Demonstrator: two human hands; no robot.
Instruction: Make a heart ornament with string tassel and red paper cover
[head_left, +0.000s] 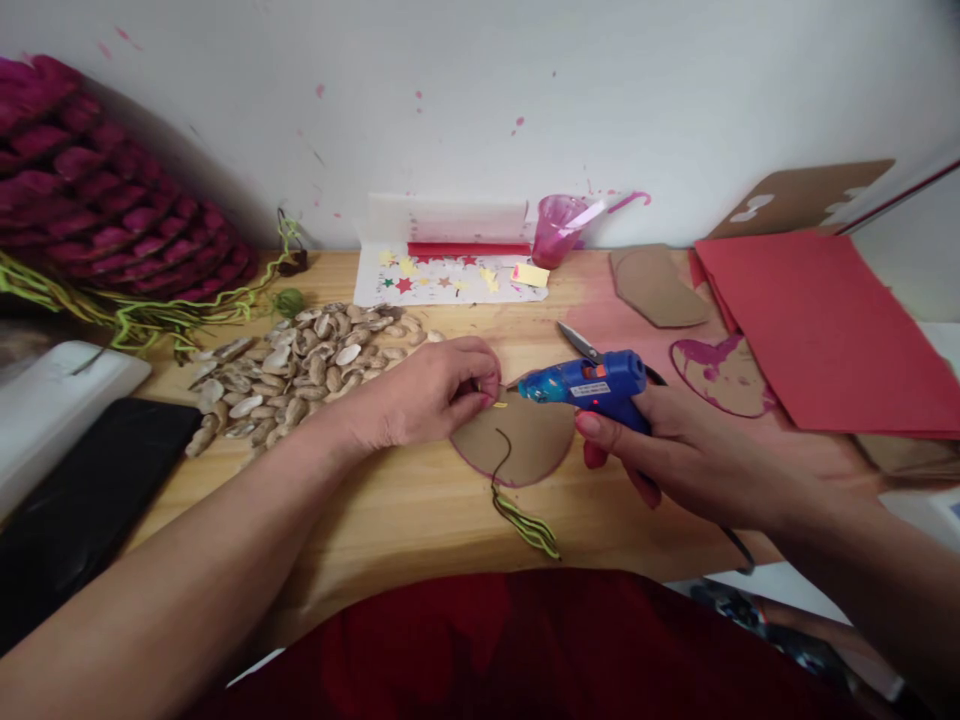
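My right hand (679, 455) grips a blue glue gun (592, 385), its nozzle pointing left toward my left hand's fingertips. My left hand (427, 395) is closed in a pinch on a thin yellow-green string (525, 515), at the top edge of a round brown cardboard piece (529, 440) with a pink rim. The string runs down across the cardboard and ends in a bundle of strands hanging off its lower edge on the wooden table (405, 520).
A pile of pale seeds (300, 370) lies left of my left hand. Scissors (581, 345) lie behind the glue gun. Red paper sheets (817, 320), cardboard cutouts (656, 285), a pink cup (556, 228), a sticker sheet (450, 275) and a magenta scaled object (97, 190) are around.
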